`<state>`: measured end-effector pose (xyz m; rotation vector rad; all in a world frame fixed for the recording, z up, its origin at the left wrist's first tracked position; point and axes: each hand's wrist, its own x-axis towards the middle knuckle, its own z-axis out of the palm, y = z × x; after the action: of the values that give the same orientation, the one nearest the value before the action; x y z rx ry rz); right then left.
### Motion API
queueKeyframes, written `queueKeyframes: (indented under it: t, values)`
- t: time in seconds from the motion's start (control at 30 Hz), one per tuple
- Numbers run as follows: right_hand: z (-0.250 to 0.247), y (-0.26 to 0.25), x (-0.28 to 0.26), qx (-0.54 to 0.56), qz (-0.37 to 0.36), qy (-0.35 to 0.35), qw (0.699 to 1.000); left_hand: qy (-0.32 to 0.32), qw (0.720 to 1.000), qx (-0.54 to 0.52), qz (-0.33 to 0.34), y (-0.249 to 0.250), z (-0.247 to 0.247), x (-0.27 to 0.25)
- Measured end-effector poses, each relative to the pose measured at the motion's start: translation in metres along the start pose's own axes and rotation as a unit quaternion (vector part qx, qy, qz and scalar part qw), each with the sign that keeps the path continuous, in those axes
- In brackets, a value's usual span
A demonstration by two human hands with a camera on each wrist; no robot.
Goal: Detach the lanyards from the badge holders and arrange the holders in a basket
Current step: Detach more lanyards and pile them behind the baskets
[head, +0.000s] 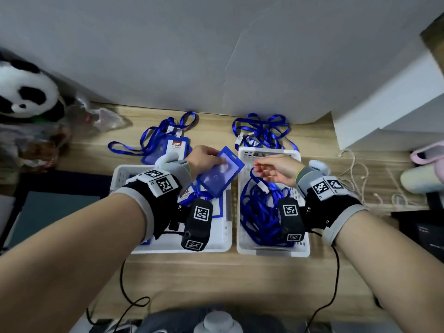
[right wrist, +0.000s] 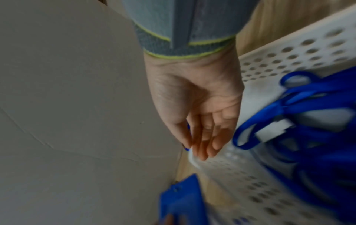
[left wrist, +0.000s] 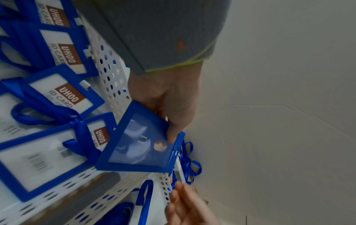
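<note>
Badge holder (head: 219,174): blue, empty, tilted, no lanyard on it; held above the gap between the two baskets.
Left hand (head: 204,159): pinches the holder's top end, thumb on the clear window.
Right hand (head: 278,170): fingers straight and close together, holding nothing, over the right basket (head: 247,236).
Right basket: a heap of loose lanyards (head: 260,212).
Left basket (head: 223,239): several holders lying flat.
Table (head: 216,272): more lanyards beyond the baskets.
</note>
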<state>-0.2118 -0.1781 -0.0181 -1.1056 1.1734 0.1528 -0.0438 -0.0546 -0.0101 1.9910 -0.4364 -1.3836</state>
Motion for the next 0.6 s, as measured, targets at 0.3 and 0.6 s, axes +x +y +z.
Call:
queueKeyframes:
  t: [0.3,0.6]
  values:
    - [0.007,0.053,0.017,-0.282,0.041,0.123,0.951,-0.012,1.0,-0.024,0.008,-0.016,0.009,-0.02]
    - [0.007,0.034,-0.012,-0.204,-0.016,0.111,0.973,-0.019,0.999,-0.032,0.033,-0.025,0.009,-0.034]
